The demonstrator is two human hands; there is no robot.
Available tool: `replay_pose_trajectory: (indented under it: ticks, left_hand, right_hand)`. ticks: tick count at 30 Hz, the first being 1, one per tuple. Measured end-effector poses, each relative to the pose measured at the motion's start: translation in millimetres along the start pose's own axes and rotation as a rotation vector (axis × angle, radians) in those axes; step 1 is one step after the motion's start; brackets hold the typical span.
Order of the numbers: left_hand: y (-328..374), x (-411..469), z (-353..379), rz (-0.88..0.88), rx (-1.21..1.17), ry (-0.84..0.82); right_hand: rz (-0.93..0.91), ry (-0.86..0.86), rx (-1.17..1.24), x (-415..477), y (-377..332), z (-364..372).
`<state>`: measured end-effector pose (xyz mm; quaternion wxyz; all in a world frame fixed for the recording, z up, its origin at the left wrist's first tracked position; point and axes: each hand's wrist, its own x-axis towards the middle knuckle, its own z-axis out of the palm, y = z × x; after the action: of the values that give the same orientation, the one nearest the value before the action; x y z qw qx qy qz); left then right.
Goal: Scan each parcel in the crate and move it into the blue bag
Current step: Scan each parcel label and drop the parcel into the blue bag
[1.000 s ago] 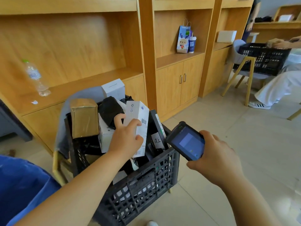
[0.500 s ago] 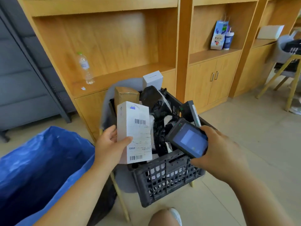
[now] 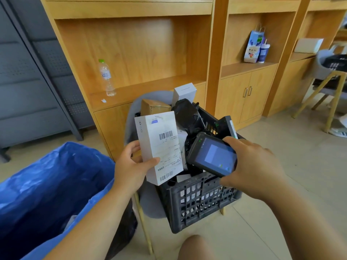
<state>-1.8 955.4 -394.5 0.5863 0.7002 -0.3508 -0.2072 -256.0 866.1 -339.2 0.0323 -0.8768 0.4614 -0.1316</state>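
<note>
My left hand grips a tall white box parcel, upright over the near left corner of the black crate, its barcode labels facing me. In my right hand is a black handheld scanner with a lit screen, held just right of the box and pointing at it. Inside the crate lie a brown taped box, a black wrapped parcel, a small white box and a dark flat box. The open blue bag stands at the lower left.
The crate rests on a grey chair with wooden legs. Wooden shelving runs behind, holding a water bottle and a paper gift bag. Another chair with a black crate stands at the far right. My knee shows at the bottom edge.
My left hand lifted the white box out of the crate and turned its labels toward me. The scanner moved left, close to the box. The view swung left onto the blue bag.
</note>
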Motion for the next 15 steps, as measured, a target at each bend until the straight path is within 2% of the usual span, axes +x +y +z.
replay_pose_trajectory:
  ticks: [15]
  left_hand:
    - [-3.4,-4.4,-32.4,0.101,0.052,0.103]
  right_hand:
    - [-0.011,-0.02,-0.012,-4.8,-24.5,-4.9]
